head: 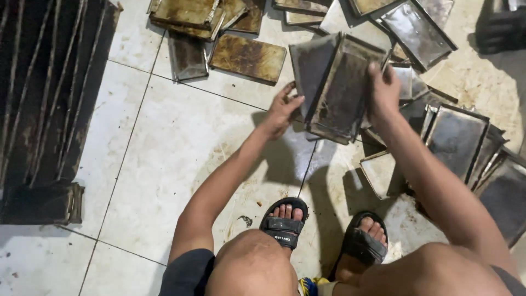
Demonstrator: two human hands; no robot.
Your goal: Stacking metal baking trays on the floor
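From the head camera, a person squats on a stained white tiled floor (164,148) with both arms stretched forward. The left hand (282,109) is closed on the near left edge of a pair of held baking trays (334,87), thumb on top and fingers curled beneath. The right hand (382,90) grips the right edge of the same trays, fingers hooked over the rim. These two greasy, dark rectangular metal trays are raised off the floor and tilted, one nested against the other, directly in front of the person's knees.

All other placements are taken from the held trays. Just behind and to their left lies a rusty brown tray (247,57) flat on the tiles, with a stack of brown trays (186,13) further back. To their right and below, a heap of grey trays (457,140) overlaps in disorder, one of them touching the next. Behind them to the right, a shiny tray (417,30) rests at an angle. Well off to their left stands a dark rack of upright trays (46,93). Nearer the camera than the held trays, two feet in black sandals (285,222) stand on the floor.
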